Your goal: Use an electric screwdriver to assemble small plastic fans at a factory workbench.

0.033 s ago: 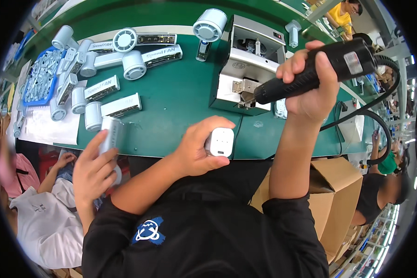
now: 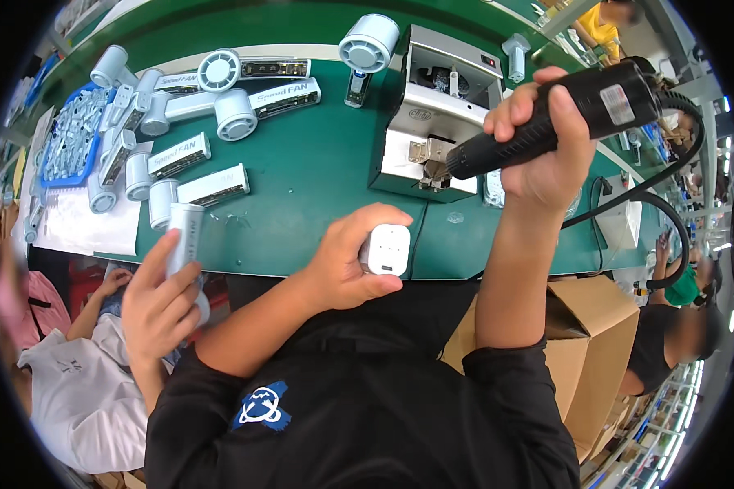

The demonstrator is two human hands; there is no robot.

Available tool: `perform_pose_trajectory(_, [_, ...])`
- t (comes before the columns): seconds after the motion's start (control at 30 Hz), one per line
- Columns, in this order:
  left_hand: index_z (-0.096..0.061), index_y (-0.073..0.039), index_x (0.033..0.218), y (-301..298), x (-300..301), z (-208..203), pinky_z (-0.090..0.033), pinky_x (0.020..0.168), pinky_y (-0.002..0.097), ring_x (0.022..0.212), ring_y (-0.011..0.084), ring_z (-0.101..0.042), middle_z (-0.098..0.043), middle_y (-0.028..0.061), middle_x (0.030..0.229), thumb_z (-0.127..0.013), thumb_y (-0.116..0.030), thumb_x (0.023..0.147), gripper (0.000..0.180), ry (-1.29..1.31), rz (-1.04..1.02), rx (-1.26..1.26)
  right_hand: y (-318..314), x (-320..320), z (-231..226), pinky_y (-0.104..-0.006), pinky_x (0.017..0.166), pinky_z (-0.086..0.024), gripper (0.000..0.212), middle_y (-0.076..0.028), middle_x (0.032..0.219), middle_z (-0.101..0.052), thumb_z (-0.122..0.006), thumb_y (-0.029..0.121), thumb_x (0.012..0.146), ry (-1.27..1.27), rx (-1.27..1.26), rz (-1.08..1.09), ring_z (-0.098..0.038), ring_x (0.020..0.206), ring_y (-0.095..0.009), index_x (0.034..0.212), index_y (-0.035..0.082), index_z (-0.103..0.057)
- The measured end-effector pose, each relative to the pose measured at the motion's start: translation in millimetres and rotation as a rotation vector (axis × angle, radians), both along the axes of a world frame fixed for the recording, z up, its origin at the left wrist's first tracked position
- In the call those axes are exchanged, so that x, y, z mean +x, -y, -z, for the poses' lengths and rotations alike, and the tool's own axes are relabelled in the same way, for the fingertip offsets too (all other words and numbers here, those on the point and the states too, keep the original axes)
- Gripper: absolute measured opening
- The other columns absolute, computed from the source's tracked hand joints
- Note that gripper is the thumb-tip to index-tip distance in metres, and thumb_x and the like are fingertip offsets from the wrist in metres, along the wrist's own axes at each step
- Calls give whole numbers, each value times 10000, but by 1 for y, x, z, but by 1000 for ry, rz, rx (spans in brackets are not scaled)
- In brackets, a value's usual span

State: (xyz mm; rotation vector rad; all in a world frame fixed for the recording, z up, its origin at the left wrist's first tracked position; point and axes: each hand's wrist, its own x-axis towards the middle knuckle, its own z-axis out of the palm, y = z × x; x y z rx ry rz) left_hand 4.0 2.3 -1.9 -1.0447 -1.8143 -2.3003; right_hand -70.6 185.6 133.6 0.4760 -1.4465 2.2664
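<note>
My left hand [image 2: 352,259] is wrapped round a white handheld fan body [image 2: 386,250], its end with small holes and a dark port turned up; the rest of it is hidden. In my right hand [image 2: 546,155] is a black electric screwdriver [image 2: 599,106] with a cable, tilted down to the left. Its tip end meets the pick-up spot of a screw feeder [image 2: 424,134], a metal box with a dark drum; the bit itself cannot be made out. To my left, a co-worker's hand [image 2: 163,306] holds another pale fan [image 2: 185,244].
Several pale blue fans with bared circuit boards [image 2: 285,102] lie at the back left of the green table [image 2: 326,163]. A blue tray [image 2: 90,167] of small parts stands farther left on white paper. An open cardboard box [image 2: 587,326] is below my right arm; a screwdriver cable [image 2: 669,183] loops at the right.
My right hand and the screwdriver have shifted slightly left. My left hand stays in place. The co-worker's hand has moved a little left with its fan.
</note>
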Motion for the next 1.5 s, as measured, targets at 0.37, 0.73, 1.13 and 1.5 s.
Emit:
perform_pose_trajectory(0.37, [-421,-9,1229,-3,-3,2,-445,622,289,735,165,-532,-525,97,900,-658,-477,835,656,-124,-37,15,-3,-6,3,-327,479,-479,236,-96,616,-541,-632,149,795,89,86,-63,-530,467,-172,921,-26,-536])
perform_pose_trajectory(0.73, [-526,-67,1146,-11,0,-27,-483,701,359,814,332,-589,-597,142,991,-784,-305,705,564,-142,-117,-190,-20,65,-59,-311,614,-407,476,-36,749,-504,-622,317,825,-159,-23,-444,-497,579,-128,1136,-2,-453])
perform_pose_trajectory(1.13, [-530,-90,1127,-18,0,-31,-462,630,368,740,319,-574,-582,105,865,-774,-321,713,533,-201,-151,-277,-5,74,-53,-302,604,-459,429,-32,763,-534,-623,304,806,-215,107,-489,-552,575,-124,1078,39,-422])
perform_pose_trajectory(1.5, [-527,-90,1123,-18,-1,-32,-471,638,376,746,329,-578,-581,111,867,-771,-337,716,535,-244,-152,-286,-9,68,-53,-269,591,-472,431,-25,745,-547,-659,297,788,-264,152,-574,-573,567,-119,1060,43,-442])
